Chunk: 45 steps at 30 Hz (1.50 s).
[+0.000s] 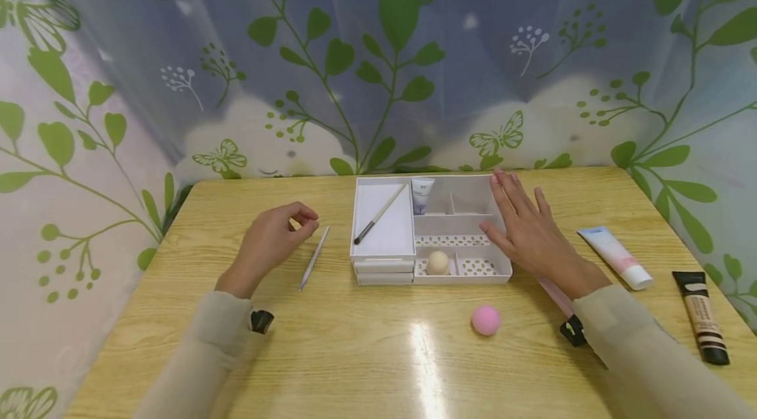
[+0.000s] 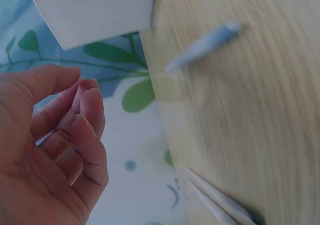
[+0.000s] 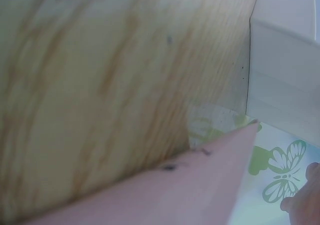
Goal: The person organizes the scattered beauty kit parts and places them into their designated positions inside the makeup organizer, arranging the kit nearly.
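My left hand [image 1: 269,245] is over the left of the table, fingers loosely curled and holding nothing. Beside its fingertips lies a slim whitish stick [image 1: 313,259]. With fingers extended, my right hand [image 1: 528,235] rests along the right edge of a white organizer [image 1: 461,280]. On the organizer's flat left section lies a makeup brush [image 1: 383,210] with a pale handle and dark tip. A small white tube [image 1: 421,196] stands in a back compartment; a beige ball-shaped sponge [image 1: 438,263] sits in a front one. In the right wrist view, a blurred pink thing [image 3: 200,185] fills the lower part.
A pink ball [image 1: 486,320] lies in front of the organizer. To the right are a white-and-pink tube [image 1: 616,257] and a black-and-beige tube [image 1: 701,317]. Behind the wooden table [image 1: 266,366] hangs a leaf-patterned curtain [image 1: 331,77].
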{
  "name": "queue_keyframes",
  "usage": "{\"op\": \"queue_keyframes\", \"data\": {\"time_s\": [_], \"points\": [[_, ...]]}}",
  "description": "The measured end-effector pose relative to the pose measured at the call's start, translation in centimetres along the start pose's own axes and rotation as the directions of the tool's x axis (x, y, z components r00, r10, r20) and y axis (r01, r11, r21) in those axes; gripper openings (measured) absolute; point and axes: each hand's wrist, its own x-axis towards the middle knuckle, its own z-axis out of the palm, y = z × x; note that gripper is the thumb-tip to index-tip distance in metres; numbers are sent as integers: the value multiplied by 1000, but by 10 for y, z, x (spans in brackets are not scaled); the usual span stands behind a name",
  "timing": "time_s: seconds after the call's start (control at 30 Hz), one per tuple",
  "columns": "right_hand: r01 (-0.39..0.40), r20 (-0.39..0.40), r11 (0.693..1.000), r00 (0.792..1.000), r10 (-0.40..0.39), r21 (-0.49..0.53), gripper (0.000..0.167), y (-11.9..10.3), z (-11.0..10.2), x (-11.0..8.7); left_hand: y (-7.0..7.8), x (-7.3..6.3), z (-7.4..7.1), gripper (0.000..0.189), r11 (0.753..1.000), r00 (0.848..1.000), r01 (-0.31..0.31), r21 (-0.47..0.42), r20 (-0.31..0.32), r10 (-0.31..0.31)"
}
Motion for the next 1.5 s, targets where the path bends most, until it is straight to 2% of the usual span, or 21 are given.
{"op": "queue_keyframes", "data": {"time_s": [0.2,0.43,0.63,0.97,1.5], "points": [[-3,3,1000,1000,3,2,89,0,0,0,-20,-7,-8,24,999,999,52,10,7,-52],[4,-2,1000,1000,-4,6,89,-2,-3,-1,-41,-15,-12,25,995,996,85,57,8,-86],[9,-7,1000,1000,-9,6,89,0,-3,-1,-50,-16,-15,27,988,992,128,84,1,-129],[-5,7,1000,1000,5,1,89,-1,-2,-1,-64,-20,-13,26,979,989,142,145,14,-146],[-18,16,1000,1000,18,-1,89,-1,0,1,-74,-25,-17,29,956,977,208,207,5,-214]]}}
